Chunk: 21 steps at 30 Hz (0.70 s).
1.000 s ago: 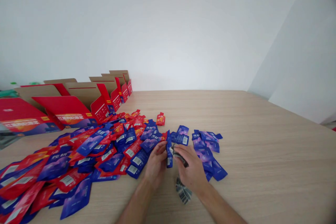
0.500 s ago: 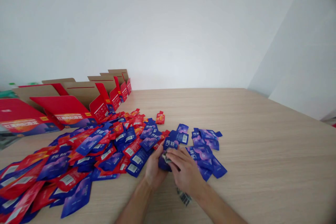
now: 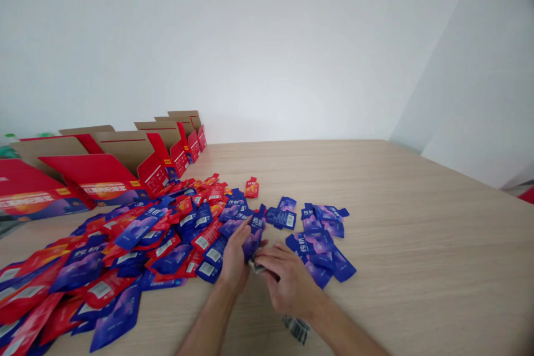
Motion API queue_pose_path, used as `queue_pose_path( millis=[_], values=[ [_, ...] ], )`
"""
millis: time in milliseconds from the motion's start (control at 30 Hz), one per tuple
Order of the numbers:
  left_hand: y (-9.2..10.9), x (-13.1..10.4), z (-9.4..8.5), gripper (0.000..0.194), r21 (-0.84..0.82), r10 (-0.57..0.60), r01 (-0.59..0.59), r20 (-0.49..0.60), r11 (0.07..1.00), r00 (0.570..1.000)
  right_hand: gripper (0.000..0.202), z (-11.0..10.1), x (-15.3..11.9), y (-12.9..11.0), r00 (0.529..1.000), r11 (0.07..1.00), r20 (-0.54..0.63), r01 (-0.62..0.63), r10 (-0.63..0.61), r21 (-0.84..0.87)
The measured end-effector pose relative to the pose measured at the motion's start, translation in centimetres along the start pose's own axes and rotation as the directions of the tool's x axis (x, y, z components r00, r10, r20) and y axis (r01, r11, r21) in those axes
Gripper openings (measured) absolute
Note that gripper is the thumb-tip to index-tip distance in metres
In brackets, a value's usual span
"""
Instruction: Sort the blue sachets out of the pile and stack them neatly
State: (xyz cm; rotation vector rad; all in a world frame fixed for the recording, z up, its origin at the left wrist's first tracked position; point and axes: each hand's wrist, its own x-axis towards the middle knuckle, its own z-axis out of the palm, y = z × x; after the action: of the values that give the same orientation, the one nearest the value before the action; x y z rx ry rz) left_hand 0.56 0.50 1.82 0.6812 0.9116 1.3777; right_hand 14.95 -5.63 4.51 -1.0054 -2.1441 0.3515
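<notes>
Two hands met on one blue sachet (image 3: 253,235) at the near edge of the mixed pile (image 3: 137,239), on the wooden table (image 3: 417,245).

Largest first: table held a wide spread of red and blue sachets left, red cartons (image 3: 104,169) behind, and a small blue-only stack (image 3: 321,239) right. Left hand (image 3: 234,256) pinched the blue sachet upright between thumb and fingers; right hand (image 3: 287,281) had fingers curled together, tips touching its lower end over something silvery. To do this well, I'd judge: grip by the sealed edges, keep it clear of neighbours, lay it flat and square on the blue stack. Hard to read: the silvery item under the right fingers, the barcoded strip (image 3: 297,327) partly hidden by the wrist, and the print on the packs.
</notes>
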Motion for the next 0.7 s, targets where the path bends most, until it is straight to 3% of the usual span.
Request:
queue_pose_path(
  millis=[67, 100, 167, 233, 300, 433, 567, 700],
  values=[
    [0.9, 1.3, -0.9, 0.036, 0.101, 0.129, -0.123, -0.056, 0.987, 0.99, 0.028, -0.4, 0.0, 0.9, 0.994, 0.996, -0.072, -0.08, 0.077, -0.037],
    [1.2, 1.9, -1.3, 0.035, 0.29, 0.263, -0.238, -0.051, 0.927, 0.963, 0.028, -0.5, 0.0, 1.5, 0.986, 0.99, -0.116, -0.124, 0.116, -0.06],
    [1.4, 3.1, -2.0, 0.035, 0.582, 0.437, -0.374, 0.035, 0.722, 0.899, 0.027, -0.7, 0.0, 2.7, 0.965, 0.973, -0.188, -0.205, 0.183, -0.104],
    [0.8, 4.0, -2.0, 0.031, 0.717, 0.502, -0.431, 0.13, 0.548, 0.855, 0.027, -0.7, -0.1, 3.8, 0.946, 0.955, -0.23, -0.263, 0.227, -0.139],
    [-0.4, 4.5, -1.1, 0.027, 0.721, 0.479, -0.471, 0.217, 0.509, 0.85, 0.026, -0.7, -0.2, 4.7, 0.935, 0.941, -0.262, -0.29, 0.24, -0.174],
    [-3.4, 5.6, 2.6, 0.027, 0.661, 0.286, -0.439, 0.333, 0.609, 0.899, 0.025, -1.1, -0.4, 6.1, 0.906, 0.913, -0.356, -0.328, 0.231, -0.244],
    [-5.7, 7.0, 6.2, 0.018, 0.711, 0.199, -0.452, 0.413, 0.538, 0.888, 0.02, -1.9, -0.7, 7.5, 0.88, 0.891, -0.426, -0.352, 0.211, -0.286],
    [-6.9, 7.8, 7.6, 0.007, 0.756, 0.166, -0.493, 0.47, 0.431, 0.867, 0.022, -2.6, -0.8, 8.3, 0.865, 0.888, -0.457, -0.363, 0.208, -0.282]
  ],
)
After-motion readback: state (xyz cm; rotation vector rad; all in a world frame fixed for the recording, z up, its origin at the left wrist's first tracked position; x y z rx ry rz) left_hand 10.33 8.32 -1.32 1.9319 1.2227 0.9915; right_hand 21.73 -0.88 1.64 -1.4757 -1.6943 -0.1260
